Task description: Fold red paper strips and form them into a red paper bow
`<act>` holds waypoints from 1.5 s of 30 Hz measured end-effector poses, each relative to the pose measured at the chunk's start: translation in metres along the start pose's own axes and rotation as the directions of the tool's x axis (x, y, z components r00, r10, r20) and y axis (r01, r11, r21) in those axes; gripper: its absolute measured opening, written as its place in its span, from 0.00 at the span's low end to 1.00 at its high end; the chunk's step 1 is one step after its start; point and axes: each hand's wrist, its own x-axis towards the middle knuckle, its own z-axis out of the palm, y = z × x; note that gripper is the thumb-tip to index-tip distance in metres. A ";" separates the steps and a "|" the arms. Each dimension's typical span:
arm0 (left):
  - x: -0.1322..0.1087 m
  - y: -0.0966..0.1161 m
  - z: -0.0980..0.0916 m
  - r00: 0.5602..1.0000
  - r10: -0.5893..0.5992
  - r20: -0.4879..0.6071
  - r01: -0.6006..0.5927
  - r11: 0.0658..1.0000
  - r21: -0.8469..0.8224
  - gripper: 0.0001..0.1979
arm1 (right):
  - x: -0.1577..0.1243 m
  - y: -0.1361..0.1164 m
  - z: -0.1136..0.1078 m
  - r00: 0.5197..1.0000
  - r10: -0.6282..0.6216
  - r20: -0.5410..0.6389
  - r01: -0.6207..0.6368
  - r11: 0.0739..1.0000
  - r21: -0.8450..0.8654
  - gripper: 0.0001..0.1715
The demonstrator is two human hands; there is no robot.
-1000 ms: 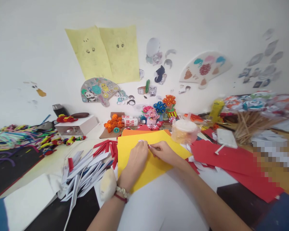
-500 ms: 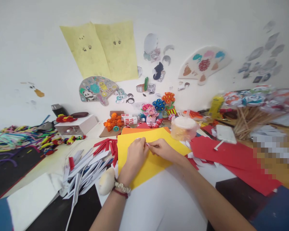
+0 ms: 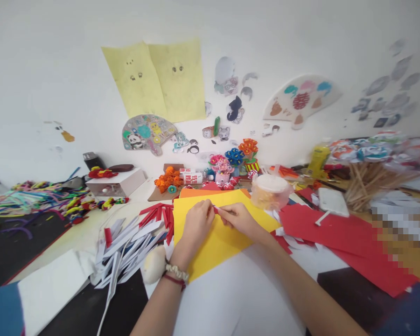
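My left hand (image 3: 199,219) and my right hand (image 3: 240,219) meet above a sheet of yellow paper (image 3: 205,254). Between their fingertips is a small red and white folded paper piece (image 3: 216,210); most of it is hidden by the fingers. Both hands are closed in a pinch on it. Left of my left hand lie red paper strips (image 3: 166,217) and a heap of white paper strips (image 3: 133,247). Under the yellow sheet an orange sheet (image 3: 191,192) shows at the far edge. Large red paper (image 3: 315,226) lies to the right of my right hand.
A lidded plastic tub (image 3: 270,191) stands just beyond my right hand. A white phone-like object (image 3: 332,202) rests on the red paper. Craft flowers (image 3: 234,156) stand by the wall, a small white drawer box (image 3: 117,182) at left, wooden sticks (image 3: 362,184) at right.
My hands stay together over the yellow paper, and more of the red piece shows between the fingertips. The view has shifted slightly, so the background sits a little lower and further right.
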 end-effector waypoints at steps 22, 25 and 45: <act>-0.008 0.002 0.001 0.989 -0.110 -0.096 0.095 0.984 -0.153 0.07 | 0.003 0.002 0.000 0.996 0.086 0.009 -0.087 0.981 0.172 0.26; -0.004 -0.004 -0.002 0.980 -0.171 -0.098 0.142 0.957 -0.252 0.06 | 0.004 0.004 -0.005 0.995 0.102 -0.010 -0.100 0.984 0.147 0.24; 0.002 -0.007 0.006 0.945 -0.325 -0.028 0.216 0.688 -0.693 0.16 | 0.004 0.007 0.001 0.998 0.013 -0.058 -0.005 0.990 0.142 0.20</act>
